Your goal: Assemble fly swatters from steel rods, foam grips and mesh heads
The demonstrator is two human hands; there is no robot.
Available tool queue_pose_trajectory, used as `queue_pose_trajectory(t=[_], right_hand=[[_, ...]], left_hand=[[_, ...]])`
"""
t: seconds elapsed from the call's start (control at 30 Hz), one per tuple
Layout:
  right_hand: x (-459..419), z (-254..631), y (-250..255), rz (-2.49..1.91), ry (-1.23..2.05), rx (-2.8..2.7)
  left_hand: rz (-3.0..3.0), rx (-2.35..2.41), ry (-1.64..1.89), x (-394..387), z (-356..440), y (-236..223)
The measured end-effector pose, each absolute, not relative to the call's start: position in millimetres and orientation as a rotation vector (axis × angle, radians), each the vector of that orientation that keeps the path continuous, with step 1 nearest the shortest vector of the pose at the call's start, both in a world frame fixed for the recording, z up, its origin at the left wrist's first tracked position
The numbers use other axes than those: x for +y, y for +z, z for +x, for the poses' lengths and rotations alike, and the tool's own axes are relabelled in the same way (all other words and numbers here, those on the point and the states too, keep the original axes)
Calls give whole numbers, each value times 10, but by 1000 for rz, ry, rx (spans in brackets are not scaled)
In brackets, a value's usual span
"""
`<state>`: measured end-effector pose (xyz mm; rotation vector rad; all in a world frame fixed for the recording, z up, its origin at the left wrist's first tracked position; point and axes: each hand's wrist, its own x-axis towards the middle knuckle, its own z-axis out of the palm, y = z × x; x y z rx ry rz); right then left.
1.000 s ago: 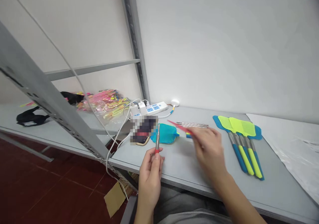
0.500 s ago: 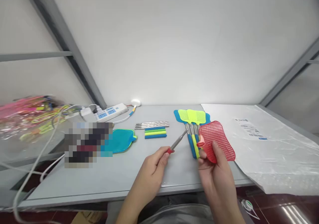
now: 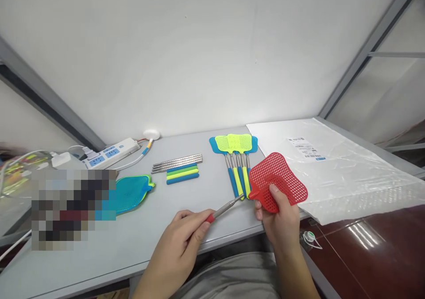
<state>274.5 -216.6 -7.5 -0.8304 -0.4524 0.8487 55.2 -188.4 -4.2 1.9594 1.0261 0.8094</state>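
Note:
My left hand (image 3: 186, 241) is closed around the red grip of a metal fly swatter rod (image 3: 227, 208), whose thin tip points up and to the right. My right hand (image 3: 280, 219) pinches a red perforated fly swatter head (image 3: 279, 179), its narrow socket facing the rod tip with a small gap between. Just behind them lie several whole fly swatters (image 3: 237, 166) with blue and yellow-green heads and grips. Left of these sit several bare metal rods (image 3: 177, 162) and a row of coloured grips (image 3: 182, 173). A stack of loose blue and green heads (image 3: 133, 192) lies farther left.
A white power strip (image 3: 113, 153) with plugs and cables stands at the back left, beside a round white device (image 3: 151, 134). A pixelated patch hides something at the left. White plastic packaging (image 3: 332, 166) with a label covers the table's right side.
The view has swung to the right. The rod in my left hand and the red head in my right have come closer together, and the head's socket has turned toward the rod tip.

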Motion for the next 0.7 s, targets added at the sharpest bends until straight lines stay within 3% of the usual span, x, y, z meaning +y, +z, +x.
queue_pose_trajectory(t=[0.7], right_hand=[[-2105, 2711, -190, -867, 789, -541]], left_hand=[[2219, 1092, 662, -1916, 549, -2]])
